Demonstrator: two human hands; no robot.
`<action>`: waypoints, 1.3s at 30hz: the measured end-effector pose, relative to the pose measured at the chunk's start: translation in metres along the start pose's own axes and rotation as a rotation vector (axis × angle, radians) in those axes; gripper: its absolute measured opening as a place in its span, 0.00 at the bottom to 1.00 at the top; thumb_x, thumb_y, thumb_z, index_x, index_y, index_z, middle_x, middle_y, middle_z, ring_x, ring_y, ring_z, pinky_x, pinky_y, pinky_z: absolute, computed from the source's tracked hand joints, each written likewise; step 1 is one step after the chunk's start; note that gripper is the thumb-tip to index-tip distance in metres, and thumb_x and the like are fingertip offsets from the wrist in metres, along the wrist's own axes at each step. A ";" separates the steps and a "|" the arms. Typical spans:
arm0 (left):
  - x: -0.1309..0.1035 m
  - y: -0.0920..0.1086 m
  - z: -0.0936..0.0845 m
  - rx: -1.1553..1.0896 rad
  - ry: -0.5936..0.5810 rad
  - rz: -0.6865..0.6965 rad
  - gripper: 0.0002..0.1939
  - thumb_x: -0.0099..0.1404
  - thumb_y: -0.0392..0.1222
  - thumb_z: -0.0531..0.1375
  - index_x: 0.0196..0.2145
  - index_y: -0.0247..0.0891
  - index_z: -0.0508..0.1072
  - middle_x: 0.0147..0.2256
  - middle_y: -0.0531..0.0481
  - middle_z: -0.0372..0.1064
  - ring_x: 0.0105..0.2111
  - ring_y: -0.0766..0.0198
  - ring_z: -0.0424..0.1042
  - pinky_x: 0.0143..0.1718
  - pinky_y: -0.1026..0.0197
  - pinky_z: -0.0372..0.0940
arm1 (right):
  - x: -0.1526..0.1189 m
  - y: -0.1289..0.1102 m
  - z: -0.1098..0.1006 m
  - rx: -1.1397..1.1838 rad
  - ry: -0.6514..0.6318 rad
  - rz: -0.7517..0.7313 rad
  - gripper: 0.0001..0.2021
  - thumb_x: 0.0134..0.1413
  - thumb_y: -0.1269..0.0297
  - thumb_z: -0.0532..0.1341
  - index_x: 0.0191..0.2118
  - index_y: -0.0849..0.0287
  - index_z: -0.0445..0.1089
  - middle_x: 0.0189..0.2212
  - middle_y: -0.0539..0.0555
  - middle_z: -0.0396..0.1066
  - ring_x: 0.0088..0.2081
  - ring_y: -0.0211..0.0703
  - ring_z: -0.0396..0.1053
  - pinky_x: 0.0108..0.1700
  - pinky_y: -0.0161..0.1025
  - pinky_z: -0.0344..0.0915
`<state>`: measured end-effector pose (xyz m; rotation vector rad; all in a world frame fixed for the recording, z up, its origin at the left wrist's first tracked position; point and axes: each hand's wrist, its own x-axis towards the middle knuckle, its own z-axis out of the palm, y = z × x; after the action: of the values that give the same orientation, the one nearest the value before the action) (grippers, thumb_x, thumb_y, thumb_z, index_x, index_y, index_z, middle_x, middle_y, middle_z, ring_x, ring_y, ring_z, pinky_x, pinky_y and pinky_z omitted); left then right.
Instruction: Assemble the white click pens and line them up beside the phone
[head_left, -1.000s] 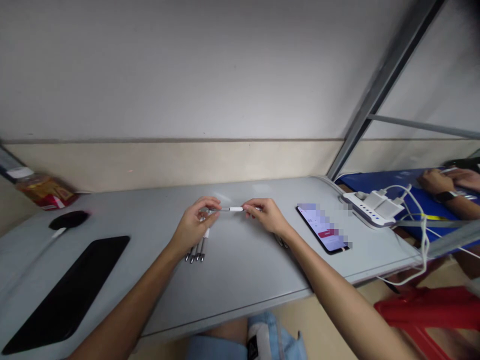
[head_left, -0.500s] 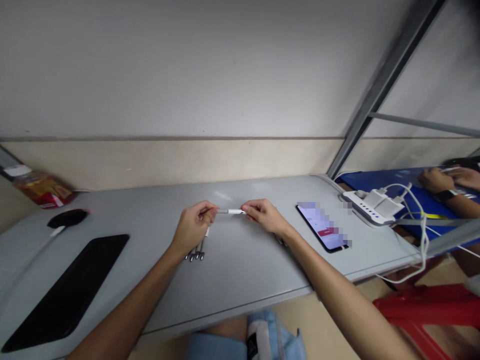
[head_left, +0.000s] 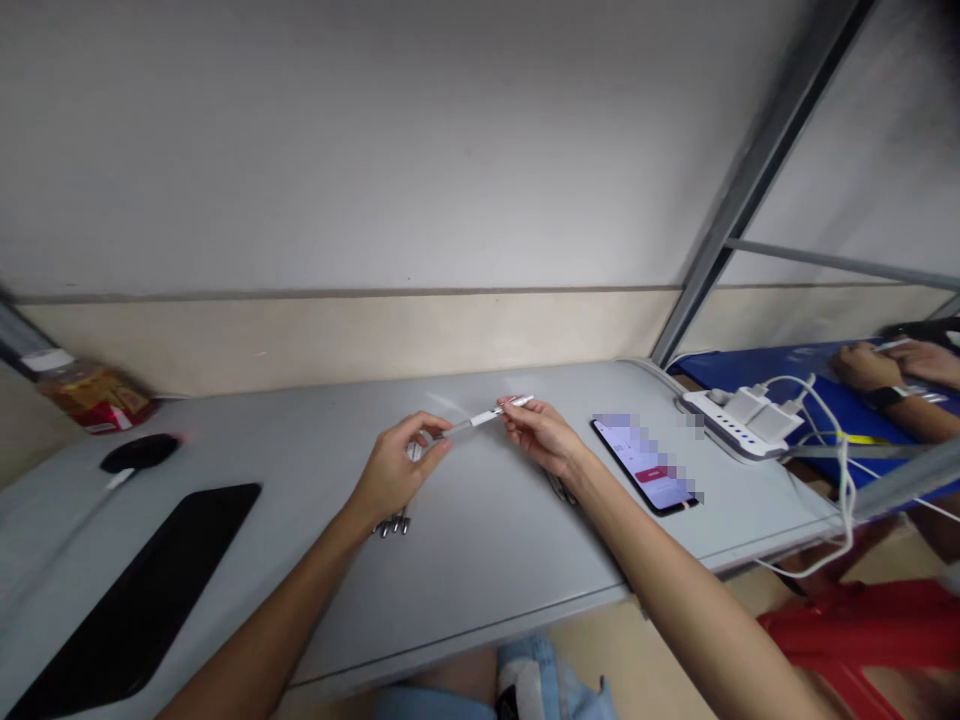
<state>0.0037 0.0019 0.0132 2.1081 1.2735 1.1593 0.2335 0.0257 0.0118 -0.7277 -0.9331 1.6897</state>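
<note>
A slim white and grey pen (head_left: 484,417) is held just above the grey table, slanting up toward its right end. My left hand (head_left: 401,460) pinches the greyish left end between thumb and fingers. My right hand (head_left: 544,435) is closed on the other end, and a silvery white part sticks out past its fingertips. Below my left wrist lie several more pens (head_left: 395,525) side by side, their metallic ends showing and the rest covered by the hand. Thin dark items (head_left: 559,488), partly hidden, lie beneath my right wrist.
A lit phone (head_left: 637,465) and a white power strip (head_left: 739,425) with plugs and cables are on the right. To the left are a black mat (head_left: 150,600), a black round device (head_left: 140,453) and a bottle (head_left: 94,395). Another person's hands (head_left: 874,370) are over a blue table.
The pen has gone from nearly level to tilted, right end up. My right hand has shifted slightly right and turned, exposing a silvery part. My left hand's fingers have spread around their end.
</note>
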 end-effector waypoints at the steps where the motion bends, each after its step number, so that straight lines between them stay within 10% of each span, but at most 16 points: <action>1: 0.000 0.001 0.000 0.019 -0.022 0.011 0.11 0.62 0.47 0.60 0.41 0.40 0.73 0.37 0.51 0.73 0.35 0.64 0.70 0.39 0.60 0.64 | 0.000 -0.001 -0.001 0.062 0.026 -0.018 0.15 0.43 0.60 0.72 0.37 0.61 0.73 0.27 0.47 0.67 0.26 0.30 0.61 0.29 0.31 0.59; 5: 0.000 -0.002 0.000 0.154 0.028 0.050 0.09 0.64 0.45 0.57 0.38 0.40 0.71 0.38 0.49 0.73 0.39 0.61 0.70 0.42 0.58 0.64 | 0.000 -0.005 -0.004 0.233 0.013 -0.027 0.13 0.52 0.57 0.67 0.40 0.59 0.70 0.26 0.47 0.64 0.26 0.32 0.62 0.28 0.32 0.63; 14: 0.000 -0.028 -0.005 0.556 0.008 0.062 0.07 0.65 0.41 0.53 0.37 0.39 0.70 0.38 0.47 0.72 0.41 0.55 0.66 0.45 0.53 0.61 | -0.006 -0.014 -0.006 0.263 -0.085 -0.076 0.14 0.58 0.60 0.62 0.48 0.45 0.60 0.20 0.41 0.45 0.17 0.29 0.39 0.18 0.29 0.33; 28: -0.002 -0.016 -0.008 0.781 -0.037 -0.298 0.18 0.63 0.49 0.52 0.48 0.39 0.64 0.48 0.38 0.67 0.49 0.44 0.61 0.43 0.46 0.57 | -0.004 -0.015 -0.006 0.100 -0.030 -0.093 0.18 0.54 0.54 0.63 0.48 0.45 0.58 0.20 0.41 0.42 0.18 0.31 0.35 0.19 0.30 0.32; 39: -0.003 -0.012 -0.002 0.745 -0.097 -0.264 0.17 0.63 0.53 0.53 0.45 0.42 0.66 0.45 0.42 0.66 0.48 0.46 0.60 0.44 0.48 0.56 | -0.003 -0.019 -0.009 0.072 -0.017 -0.055 0.17 0.53 0.55 0.62 0.49 0.47 0.62 0.21 0.42 0.54 0.18 0.31 0.47 0.18 0.28 0.42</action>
<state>-0.0048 0.0045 0.0048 2.3189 2.0851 0.4905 0.2511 0.0285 0.0239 -0.6353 -0.8915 1.6750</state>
